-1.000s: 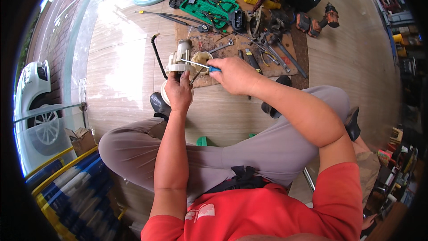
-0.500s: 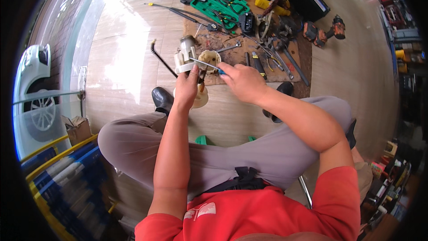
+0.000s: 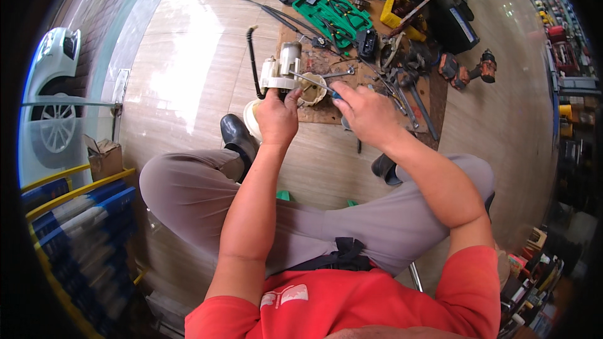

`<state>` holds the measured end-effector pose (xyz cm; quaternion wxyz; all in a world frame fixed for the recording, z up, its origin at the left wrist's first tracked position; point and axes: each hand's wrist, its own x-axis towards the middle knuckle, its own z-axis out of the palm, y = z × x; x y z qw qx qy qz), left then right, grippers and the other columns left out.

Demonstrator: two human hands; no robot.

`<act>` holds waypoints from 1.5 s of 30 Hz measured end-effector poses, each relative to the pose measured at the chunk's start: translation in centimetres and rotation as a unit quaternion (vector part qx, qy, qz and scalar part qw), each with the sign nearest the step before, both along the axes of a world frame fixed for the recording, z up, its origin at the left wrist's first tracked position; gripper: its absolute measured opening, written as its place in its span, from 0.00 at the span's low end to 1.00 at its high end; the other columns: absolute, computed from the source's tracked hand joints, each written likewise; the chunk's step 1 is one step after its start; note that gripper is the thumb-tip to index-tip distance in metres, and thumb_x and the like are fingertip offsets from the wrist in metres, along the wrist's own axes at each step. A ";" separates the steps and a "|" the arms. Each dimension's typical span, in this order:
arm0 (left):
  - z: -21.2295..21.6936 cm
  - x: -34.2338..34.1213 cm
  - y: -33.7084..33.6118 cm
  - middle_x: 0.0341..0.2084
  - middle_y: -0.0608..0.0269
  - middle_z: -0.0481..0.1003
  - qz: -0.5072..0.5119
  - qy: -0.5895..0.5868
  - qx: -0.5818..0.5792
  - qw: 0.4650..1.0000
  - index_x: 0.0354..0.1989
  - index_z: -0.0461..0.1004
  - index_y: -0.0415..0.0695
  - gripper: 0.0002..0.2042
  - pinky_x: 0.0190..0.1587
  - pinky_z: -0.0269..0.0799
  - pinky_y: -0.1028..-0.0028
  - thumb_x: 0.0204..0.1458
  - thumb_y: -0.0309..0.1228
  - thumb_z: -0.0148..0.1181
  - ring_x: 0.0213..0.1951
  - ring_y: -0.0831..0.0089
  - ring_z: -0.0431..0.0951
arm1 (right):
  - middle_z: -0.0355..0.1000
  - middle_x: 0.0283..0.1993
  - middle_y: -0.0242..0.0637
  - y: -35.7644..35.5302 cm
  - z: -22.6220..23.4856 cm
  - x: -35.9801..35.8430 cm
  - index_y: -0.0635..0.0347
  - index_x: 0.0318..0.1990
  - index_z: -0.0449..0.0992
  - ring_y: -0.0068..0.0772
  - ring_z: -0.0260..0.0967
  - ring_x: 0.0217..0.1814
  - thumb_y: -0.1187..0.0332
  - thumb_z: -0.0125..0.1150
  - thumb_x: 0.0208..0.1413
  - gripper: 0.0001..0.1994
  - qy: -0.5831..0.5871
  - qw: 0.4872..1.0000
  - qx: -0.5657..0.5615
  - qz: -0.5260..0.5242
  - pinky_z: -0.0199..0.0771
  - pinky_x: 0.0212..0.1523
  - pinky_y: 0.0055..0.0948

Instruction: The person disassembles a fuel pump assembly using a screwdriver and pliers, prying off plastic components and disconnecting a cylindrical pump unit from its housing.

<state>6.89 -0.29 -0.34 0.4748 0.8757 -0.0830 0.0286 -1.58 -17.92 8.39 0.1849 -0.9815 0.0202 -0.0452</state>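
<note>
My left hand [image 3: 278,118] grips a white plastic fuel pump assembly [image 3: 290,56] from below, its cylinder pointing up and away from me. From its left side rises a bent black corrugated hose [image 3: 254,66]. A round white flange [image 3: 252,120] shows left of the hand; how it joins the assembly is hidden. In my right hand [image 3: 369,116] is a screwdriver [image 3: 312,80] with a blue handle, mostly covered by the fingers. Its shaft points left, with the tip at the side of the assembly. Just behind the shaft, a cream plastic cup [image 3: 313,94] sits on the stained board.
The brown board [image 3: 333,113] carries wrenches, a hammer [image 3: 422,110] and loose parts. Beyond lie a green tool case [image 3: 333,16] and a yellow bin [image 3: 402,19]. Cordless drills [image 3: 468,72] rest at the right. My shoes [image 3: 236,133] flank the work.
The view has shifted, and the fuel pump assembly now stands more upright with its flange left of my left hand. The screwdriver tip remains at the assembly's side.
</note>
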 end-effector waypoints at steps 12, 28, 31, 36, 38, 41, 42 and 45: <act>-0.6 0.1 0.3 0.27 0.49 0.80 -0.001 0.136 -0.096 0.986 0.42 0.78 0.36 0.14 0.35 0.73 0.66 0.57 0.36 0.62 0.27 0.58 0.80 | 0.73 0.31 0.43 -0.3 0.7 0.4 0.46 0.54 0.75 0.51 0.74 0.33 0.58 0.57 0.60 0.16 0.039 0.998 -0.005 -0.038 0.76 0.34 0.45; 0.1 -1.3 -0.1 0.28 0.61 0.78 -0.080 0.225 -0.199 0.950 0.41 0.77 0.28 0.22 0.36 0.69 0.76 0.61 0.42 0.58 0.31 0.78 0.72 | 0.78 0.33 0.42 -2.8 7.8 1.2 0.55 0.40 0.77 0.47 0.77 0.39 0.62 0.59 0.58 0.08 0.173 0.979 -0.101 0.027 0.76 0.38 0.45; 0.3 -1.3 0.2 0.30 0.62 0.78 -0.108 0.215 -0.179 0.954 0.42 0.76 0.28 0.22 0.37 0.68 0.77 0.61 0.43 0.57 0.33 0.79 0.71 | 0.77 0.34 0.45 -4.0 8.0 0.8 0.56 0.40 0.77 0.49 0.76 0.40 0.64 0.58 0.58 0.08 0.173 0.981 -0.072 0.042 0.76 0.40 0.46; 0.2 -1.3 0.6 0.31 0.61 0.78 -0.118 0.221 -0.157 0.955 0.43 0.76 0.28 0.23 0.39 0.69 0.76 0.62 0.43 0.56 0.34 0.78 0.72 | 0.77 0.36 0.50 -3.7 6.2 0.3 0.60 0.41 0.76 0.55 0.74 0.41 0.67 0.56 0.58 0.08 0.175 0.983 0.014 0.053 0.75 0.43 0.48; -0.2 -1.2 0.8 0.31 0.60 0.78 -0.110 0.225 -0.154 0.956 0.43 0.76 0.28 0.22 0.38 0.69 0.76 0.62 0.43 0.56 0.33 0.78 0.72 | 0.76 0.36 0.50 -2.8 5.8 0.0 0.60 0.41 0.76 0.56 0.74 0.41 0.68 0.56 0.58 0.08 0.191 0.980 0.046 0.026 0.75 0.43 0.48; -0.8 -1.1 0.8 0.30 0.59 0.79 -0.103 0.219 -0.152 0.958 0.42 0.76 0.29 0.22 0.38 0.69 0.75 0.63 0.42 0.55 0.32 0.77 0.72 | 0.76 0.35 0.50 -2.3 5.2 -0.1 0.60 0.41 0.76 0.56 0.75 0.40 0.68 0.56 0.57 0.08 0.192 0.979 0.065 -0.001 0.76 0.40 0.49; -0.9 -1.0 0.8 0.29 0.59 0.79 -0.107 0.211 -0.138 0.962 0.41 0.77 0.29 0.22 0.37 0.69 0.74 0.63 0.42 0.55 0.32 0.76 0.72 | 0.76 0.34 0.51 -2.1 5.3 -0.4 0.60 0.41 0.76 0.55 0.75 0.39 0.69 0.56 0.56 0.08 0.190 0.981 0.048 -0.002 0.77 0.39 0.48; 0.0 -1.2 0.3 0.27 0.58 0.78 -0.113 0.154 -0.103 0.976 0.38 0.77 0.29 0.21 0.35 0.69 0.73 0.63 0.41 0.55 0.30 0.76 0.73 | 0.75 0.33 0.50 -1.0 4.9 -1.2 0.59 0.43 0.75 0.53 0.77 0.37 0.71 0.55 0.54 0.10 0.144 0.990 0.007 -0.003 0.78 0.37 0.46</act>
